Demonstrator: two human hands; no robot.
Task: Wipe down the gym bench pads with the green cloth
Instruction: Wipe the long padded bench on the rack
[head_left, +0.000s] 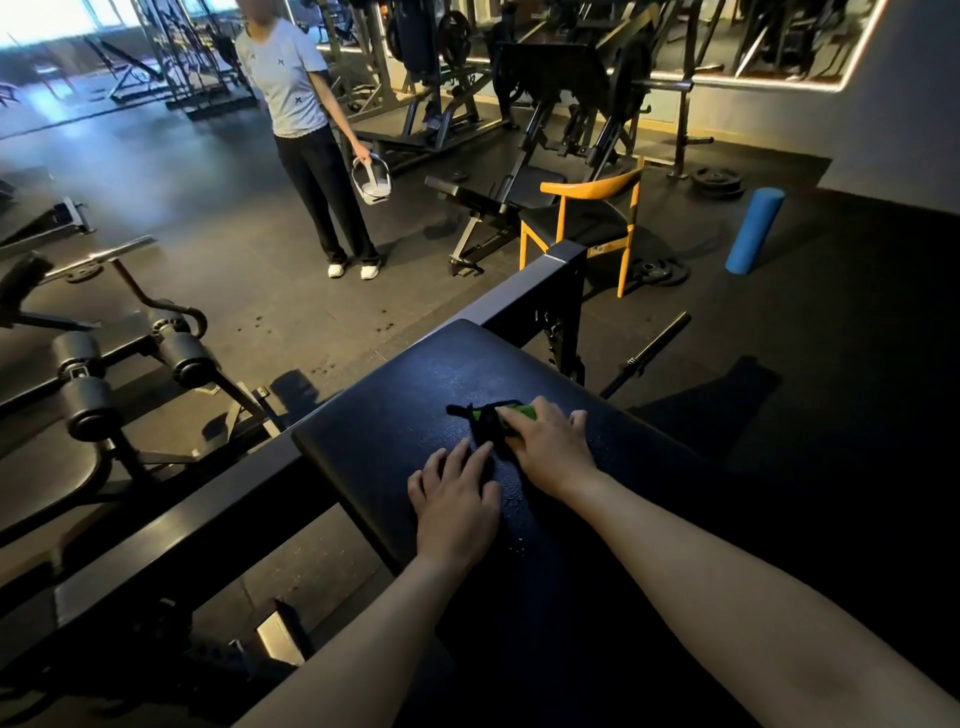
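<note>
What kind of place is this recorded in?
A gym, almost certainly: a padded bench pad in the foreground, weight plates and a bare barbell lying on the dark floor, and plate-loaded machines at the back.

My right hand (550, 447) covers most of the green cloth (521, 411); the bench pad (395, 415) runs off the bottom edge, and its right side seems lost in shadow.
</note>
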